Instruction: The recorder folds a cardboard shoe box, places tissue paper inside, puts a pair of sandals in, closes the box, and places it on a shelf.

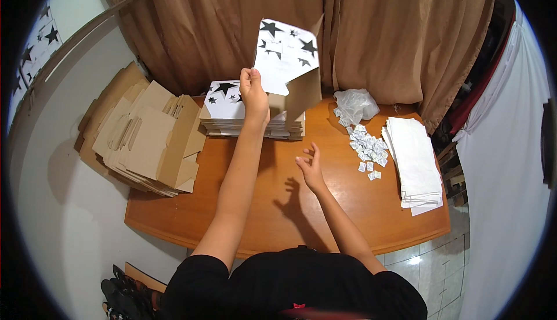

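My left hand [253, 91] is raised over the far side of the table, its fingers closed on the edge of a flat cardboard box [283, 59]. The box has a white face printed with black stars, and plain brown cardboard shows on its right and below. Under it stands a stack of similar star-printed flat boxes [223, 104], partly hidden by my left forearm. Over the middle of the table my right hand [312, 172] holds nothing, fingers apart, its shadow falling on the wood.
On the wooden table [255, 221], brown flattened boxes [142, 140] pile up at left. A clear plastic bag [356, 106], scattered small white packets [368, 147] and a stack of white paper [413, 160] lie at right. Brown curtains [377, 35] hang behind. Footwear [127, 294] sits lower left.
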The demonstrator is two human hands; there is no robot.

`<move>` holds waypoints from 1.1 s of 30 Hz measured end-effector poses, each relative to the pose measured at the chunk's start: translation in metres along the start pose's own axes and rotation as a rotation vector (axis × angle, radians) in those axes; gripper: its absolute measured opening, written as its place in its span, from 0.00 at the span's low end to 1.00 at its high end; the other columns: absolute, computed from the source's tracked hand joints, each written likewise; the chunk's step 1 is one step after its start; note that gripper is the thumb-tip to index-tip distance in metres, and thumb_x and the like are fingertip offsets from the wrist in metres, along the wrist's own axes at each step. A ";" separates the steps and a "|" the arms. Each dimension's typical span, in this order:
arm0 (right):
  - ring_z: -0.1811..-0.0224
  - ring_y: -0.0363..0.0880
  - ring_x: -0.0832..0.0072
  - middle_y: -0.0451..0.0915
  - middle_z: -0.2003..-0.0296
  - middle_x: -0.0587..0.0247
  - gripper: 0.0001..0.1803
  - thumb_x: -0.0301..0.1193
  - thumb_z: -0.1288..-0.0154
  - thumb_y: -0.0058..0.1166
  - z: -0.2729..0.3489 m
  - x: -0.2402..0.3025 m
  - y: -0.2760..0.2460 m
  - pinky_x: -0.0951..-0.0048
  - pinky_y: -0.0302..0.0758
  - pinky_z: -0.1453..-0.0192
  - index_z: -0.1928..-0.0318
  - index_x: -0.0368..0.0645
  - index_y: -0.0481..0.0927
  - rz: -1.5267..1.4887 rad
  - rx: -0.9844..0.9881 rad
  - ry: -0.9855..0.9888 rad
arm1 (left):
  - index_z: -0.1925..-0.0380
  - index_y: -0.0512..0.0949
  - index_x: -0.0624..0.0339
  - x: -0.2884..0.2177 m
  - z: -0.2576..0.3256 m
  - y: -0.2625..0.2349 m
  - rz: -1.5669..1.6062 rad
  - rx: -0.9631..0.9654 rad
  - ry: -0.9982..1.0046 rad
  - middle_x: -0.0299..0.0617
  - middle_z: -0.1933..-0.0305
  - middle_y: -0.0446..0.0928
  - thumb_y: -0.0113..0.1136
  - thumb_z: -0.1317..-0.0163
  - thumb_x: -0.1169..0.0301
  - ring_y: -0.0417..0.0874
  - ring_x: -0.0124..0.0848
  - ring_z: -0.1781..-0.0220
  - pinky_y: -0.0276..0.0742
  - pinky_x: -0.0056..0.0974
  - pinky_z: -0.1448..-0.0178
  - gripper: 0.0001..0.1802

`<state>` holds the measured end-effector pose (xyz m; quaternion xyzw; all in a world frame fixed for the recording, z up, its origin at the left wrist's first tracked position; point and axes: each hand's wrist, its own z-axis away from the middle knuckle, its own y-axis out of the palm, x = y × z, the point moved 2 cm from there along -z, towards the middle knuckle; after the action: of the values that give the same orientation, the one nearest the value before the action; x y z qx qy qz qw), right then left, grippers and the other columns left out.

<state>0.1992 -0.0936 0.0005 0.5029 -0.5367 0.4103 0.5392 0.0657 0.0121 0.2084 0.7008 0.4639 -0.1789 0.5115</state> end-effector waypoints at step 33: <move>0.78 0.66 0.84 0.74 0.76 0.68 0.08 0.31 0.34 0.47 0.056 0.024 -0.130 0.80 0.64 0.73 0.62 0.39 0.72 0.348 -0.338 -0.156 | 0.64 0.71 0.71 -0.010 0.227 -0.224 0.933 -0.439 -1.052 0.48 0.61 0.75 0.48 0.36 0.72 0.79 0.37 0.57 0.81 0.35 0.55 0.09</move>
<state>0.3197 -0.1710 0.0063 0.3355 -0.7162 0.3614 0.4939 -0.0749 -0.1821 -0.0015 0.5282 -0.1640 -0.1583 0.8180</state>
